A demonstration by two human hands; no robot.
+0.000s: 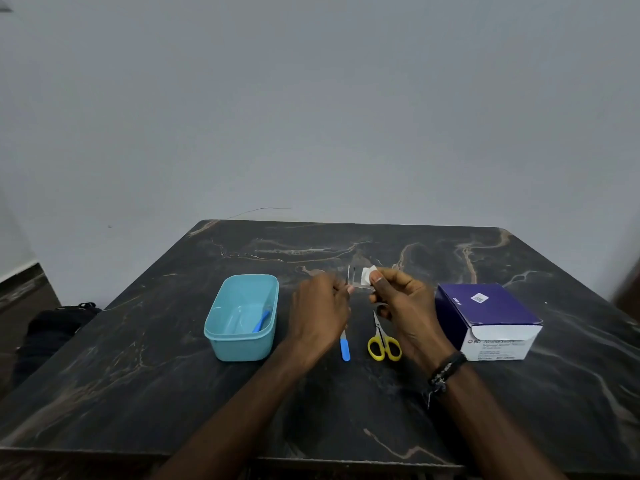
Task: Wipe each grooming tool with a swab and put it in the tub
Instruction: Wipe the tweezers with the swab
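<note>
My left hand [320, 311] pinches a thin metal tool [349, 276] that points upward above the table's middle; it is blurred. My right hand [403, 301] holds a small white swab [367, 275] just right of that tool's tip. A light blue tub [242, 317] stands to the left of my hands with a blue-handled tool [262, 321] lying inside. Yellow-handled scissors [382, 341] lie flat below my right hand. A blue-handled file [345, 348] lies beside them, partly hidden by my left hand.
A purple and white box of alcohol swabs [488, 320] stands to the right of my right hand. The dark marbled table [138, 375] ends against a pale wall. A dark bag [52, 327] lies on the floor at the left.
</note>
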